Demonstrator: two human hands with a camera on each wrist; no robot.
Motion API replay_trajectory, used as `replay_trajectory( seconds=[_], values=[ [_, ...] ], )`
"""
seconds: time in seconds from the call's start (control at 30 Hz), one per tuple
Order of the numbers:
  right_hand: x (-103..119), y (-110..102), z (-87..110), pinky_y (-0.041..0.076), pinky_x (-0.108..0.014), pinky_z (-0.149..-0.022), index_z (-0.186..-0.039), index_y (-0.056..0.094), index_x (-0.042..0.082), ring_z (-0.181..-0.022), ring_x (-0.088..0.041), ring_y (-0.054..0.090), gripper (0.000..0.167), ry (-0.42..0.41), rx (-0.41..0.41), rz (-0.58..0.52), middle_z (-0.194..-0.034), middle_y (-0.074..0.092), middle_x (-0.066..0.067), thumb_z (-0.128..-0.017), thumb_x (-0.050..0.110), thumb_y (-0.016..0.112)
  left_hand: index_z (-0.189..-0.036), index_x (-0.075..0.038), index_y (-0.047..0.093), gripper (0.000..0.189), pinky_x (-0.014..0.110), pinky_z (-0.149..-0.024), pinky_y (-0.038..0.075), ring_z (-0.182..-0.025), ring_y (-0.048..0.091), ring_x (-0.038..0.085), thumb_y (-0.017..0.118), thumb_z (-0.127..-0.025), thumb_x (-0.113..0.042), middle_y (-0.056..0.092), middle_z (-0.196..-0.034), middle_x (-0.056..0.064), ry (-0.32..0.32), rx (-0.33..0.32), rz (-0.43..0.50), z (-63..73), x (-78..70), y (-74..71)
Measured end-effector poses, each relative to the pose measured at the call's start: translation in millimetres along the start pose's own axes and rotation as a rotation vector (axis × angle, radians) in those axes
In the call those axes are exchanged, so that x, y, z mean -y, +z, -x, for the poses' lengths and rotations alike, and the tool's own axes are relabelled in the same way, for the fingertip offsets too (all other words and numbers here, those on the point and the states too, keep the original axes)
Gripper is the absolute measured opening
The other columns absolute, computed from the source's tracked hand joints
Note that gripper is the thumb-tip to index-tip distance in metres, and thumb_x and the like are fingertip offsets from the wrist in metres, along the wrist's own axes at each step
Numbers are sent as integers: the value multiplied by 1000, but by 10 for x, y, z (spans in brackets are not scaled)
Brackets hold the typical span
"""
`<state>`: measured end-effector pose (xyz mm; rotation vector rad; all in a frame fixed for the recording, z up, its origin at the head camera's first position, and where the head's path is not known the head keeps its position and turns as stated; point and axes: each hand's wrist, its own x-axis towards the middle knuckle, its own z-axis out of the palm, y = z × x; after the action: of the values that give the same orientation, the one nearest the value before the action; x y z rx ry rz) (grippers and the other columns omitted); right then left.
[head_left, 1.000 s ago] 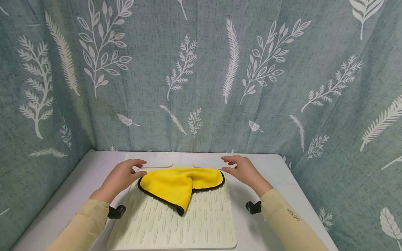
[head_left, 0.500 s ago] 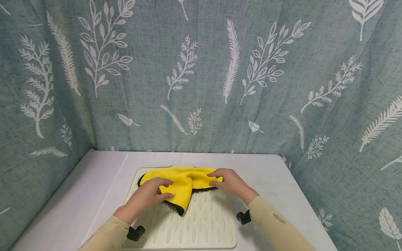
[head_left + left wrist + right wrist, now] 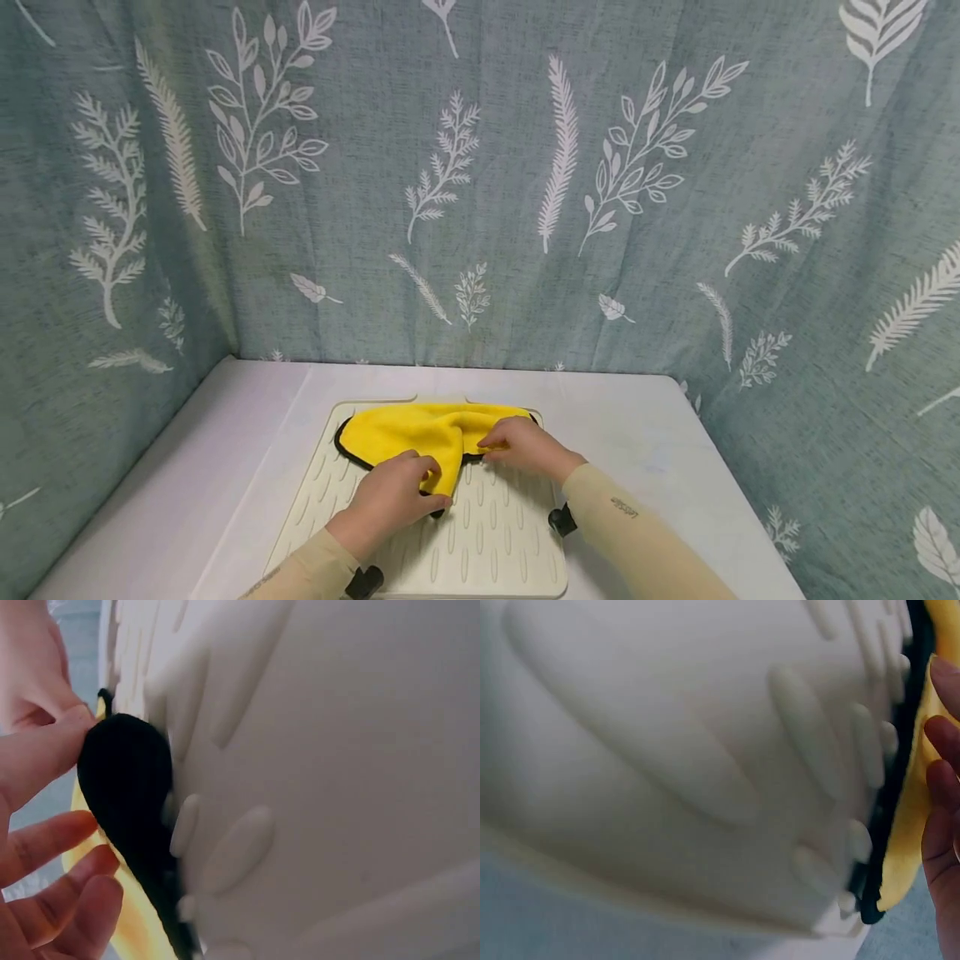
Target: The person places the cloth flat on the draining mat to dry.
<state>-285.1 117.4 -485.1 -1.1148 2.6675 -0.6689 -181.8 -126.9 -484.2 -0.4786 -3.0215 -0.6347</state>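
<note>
Your left hand (image 3: pixel 393 497) pinches the near corner of the yellow black-edged microfibre cloth (image 3: pixel 420 429) on the cream ribbed mat (image 3: pixel 491 546); your right hand (image 3: pixel 525 446) grips its right edge (cloth's long axis runs left-right).

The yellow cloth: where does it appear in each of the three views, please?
Head: yellow cloth lies centre, on the far part of the ridged mat.
Left wrist: lower left, dark trimmed corner beside the fingers.
Right wrist: right edge, by the fingers.
Shared landmark: the mat's raised ridges.
</note>
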Motion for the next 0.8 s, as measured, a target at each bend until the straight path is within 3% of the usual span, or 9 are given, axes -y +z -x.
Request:
replay_trajectory(
  seconds=[0.13, 0.27, 0.57, 0.8],
  values=[
    [-6, 61, -40, 51, -22, -81, -109, 79, 19, -91, -3, 62, 20, -34, 3, 90, -99, 70, 14, -90, 25, 75, -86, -21, 67, 32, 29, -53, 43, -61, 48, 7, 83, -76, -48, 53, -77, -8, 5, -9, -22, 7, -33, 11],
    [-5, 102, -58, 50, -20, -77, -107, 79, 20, -86, -1, 61, 19, -16, 0, 130, -95, 68, 15, -90, 26, 75, -86, -21, 69, 26, 28, -55, 44, -62, 49, 5, 83, -79, -41, 55, -76, -11, 3, -8, -33, 2, -25, 16],
    [32, 152, -61, 51, -19, -79, -99, 78, 21, -88, -4, 63, 10, -18, -21, 234, -94, 68, 13, -93, 19, 71, -84, -21, 73, 13, 29, -58, 48, -64, 54, 5, 82, -82, -30, 63, -77, -12, 44, -26, -19, -30, 36, -4],
    [56, 118, 44, 50, -24, -82, -100, 73, 19, -88, -10, 61, 10, -70, -36, 415, -94, 65, 8, -99, 18, 63, -85, -24, 74, 9, 31, -63, 50, -71, 60, 6, 80, -84, -30, 65, -79, -15, 24, -4, 65, 2, 175, -142]
  ],
)
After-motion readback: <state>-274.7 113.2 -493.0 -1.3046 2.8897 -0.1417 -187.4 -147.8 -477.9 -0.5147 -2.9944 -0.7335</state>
